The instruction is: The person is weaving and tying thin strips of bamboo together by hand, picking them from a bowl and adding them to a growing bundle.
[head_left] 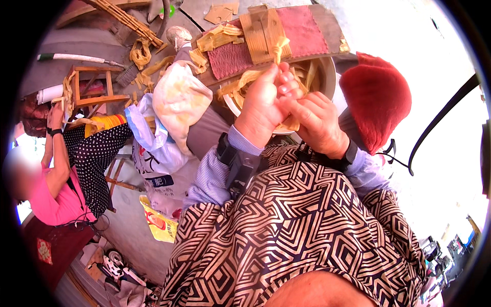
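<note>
In front of my lap, my left hand [260, 105] is closed, its thumb and fingers pinching a pale yellow flat strip [279, 49]. The strip's upper end stands above the fingertips, twisted into what looks like a knot. Close against it, my right hand [318, 123] is closed too, fingers bent in toward the left palm. Strip material shows below and between both hands, so the right seems to grip it as well; its fingertips are partly hidden. Beneath the hands stands a white basin [331, 77] holding more yellow strips [313, 74].
A wooden board [335, 30] with red cloth [302, 31] and flat yellow strips [255, 36] spans beyond the basin. Cloths cover my knees, a red one [376, 97] at right. Plastic bags [156, 148] lie left. A co-worker in pink [56, 199] sits left near a wooden stool [97, 97].
</note>
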`<action>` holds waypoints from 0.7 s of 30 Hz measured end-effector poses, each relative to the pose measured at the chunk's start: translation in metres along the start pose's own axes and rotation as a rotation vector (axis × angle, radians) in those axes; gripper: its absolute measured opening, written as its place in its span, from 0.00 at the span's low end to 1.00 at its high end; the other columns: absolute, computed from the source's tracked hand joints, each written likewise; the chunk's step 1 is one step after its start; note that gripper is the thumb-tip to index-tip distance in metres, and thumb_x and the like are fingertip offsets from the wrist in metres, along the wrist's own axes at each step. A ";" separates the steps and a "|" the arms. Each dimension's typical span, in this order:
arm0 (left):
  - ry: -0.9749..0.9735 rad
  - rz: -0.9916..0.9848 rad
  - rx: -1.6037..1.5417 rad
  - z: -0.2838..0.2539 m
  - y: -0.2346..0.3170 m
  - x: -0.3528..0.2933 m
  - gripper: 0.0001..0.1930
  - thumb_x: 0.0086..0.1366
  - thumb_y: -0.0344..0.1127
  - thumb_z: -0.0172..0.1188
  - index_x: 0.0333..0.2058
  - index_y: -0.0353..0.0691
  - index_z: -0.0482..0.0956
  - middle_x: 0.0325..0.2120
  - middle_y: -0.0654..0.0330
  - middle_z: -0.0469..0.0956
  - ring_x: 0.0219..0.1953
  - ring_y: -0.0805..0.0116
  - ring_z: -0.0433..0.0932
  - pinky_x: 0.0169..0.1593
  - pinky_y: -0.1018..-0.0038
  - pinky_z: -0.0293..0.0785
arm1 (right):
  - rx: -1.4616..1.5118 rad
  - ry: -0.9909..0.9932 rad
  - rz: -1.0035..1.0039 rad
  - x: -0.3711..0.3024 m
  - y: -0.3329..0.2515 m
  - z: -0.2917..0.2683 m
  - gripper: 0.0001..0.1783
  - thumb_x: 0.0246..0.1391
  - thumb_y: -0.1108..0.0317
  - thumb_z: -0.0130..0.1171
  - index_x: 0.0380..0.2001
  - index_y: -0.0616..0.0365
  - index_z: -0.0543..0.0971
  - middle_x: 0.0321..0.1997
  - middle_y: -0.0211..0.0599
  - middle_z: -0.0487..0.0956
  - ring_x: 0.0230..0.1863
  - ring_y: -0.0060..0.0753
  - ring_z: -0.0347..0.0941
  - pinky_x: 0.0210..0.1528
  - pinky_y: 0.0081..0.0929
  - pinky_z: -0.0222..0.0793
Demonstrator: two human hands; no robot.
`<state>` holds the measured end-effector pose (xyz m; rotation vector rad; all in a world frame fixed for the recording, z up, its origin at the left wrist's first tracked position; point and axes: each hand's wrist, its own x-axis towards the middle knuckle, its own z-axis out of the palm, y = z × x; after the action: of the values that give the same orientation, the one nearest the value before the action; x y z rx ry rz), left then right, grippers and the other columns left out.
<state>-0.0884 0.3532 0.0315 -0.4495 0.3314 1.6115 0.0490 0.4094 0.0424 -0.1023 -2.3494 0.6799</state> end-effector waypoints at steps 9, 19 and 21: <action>0.136 0.262 0.483 0.005 -0.007 -0.008 0.12 0.72 0.39 0.45 0.38 0.35 0.70 0.21 0.66 0.65 0.25 0.73 0.66 0.35 0.75 0.69 | 0.069 0.123 0.398 0.000 0.000 -0.014 0.21 0.39 0.79 0.61 0.41 0.51 0.79 0.43 0.34 0.78 0.44 0.40 0.71 0.48 0.36 0.62; -0.094 0.731 2.015 0.006 -0.001 -0.024 0.08 0.63 0.30 0.53 0.38 0.31 0.74 0.28 0.48 0.76 0.31 0.54 0.77 0.36 0.67 0.71 | 0.121 0.043 0.392 -0.004 0.026 -0.001 0.12 0.53 0.73 0.57 0.42 0.55 0.77 0.43 0.41 0.78 0.49 0.44 0.73 0.59 0.41 0.59; -0.049 0.858 2.037 0.002 -0.005 -0.024 0.08 0.62 0.28 0.54 0.39 0.32 0.74 0.30 0.50 0.77 0.32 0.53 0.76 0.37 0.67 0.71 | 0.526 0.185 0.703 -0.003 0.025 0.012 0.08 0.58 0.73 0.55 0.41 0.61 0.77 0.34 0.37 0.79 0.33 0.32 0.74 0.40 0.25 0.69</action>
<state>-0.0823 0.3331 0.0451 1.4345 1.9619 1.1954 0.0412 0.4251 0.0206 -0.7376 -1.8583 1.5255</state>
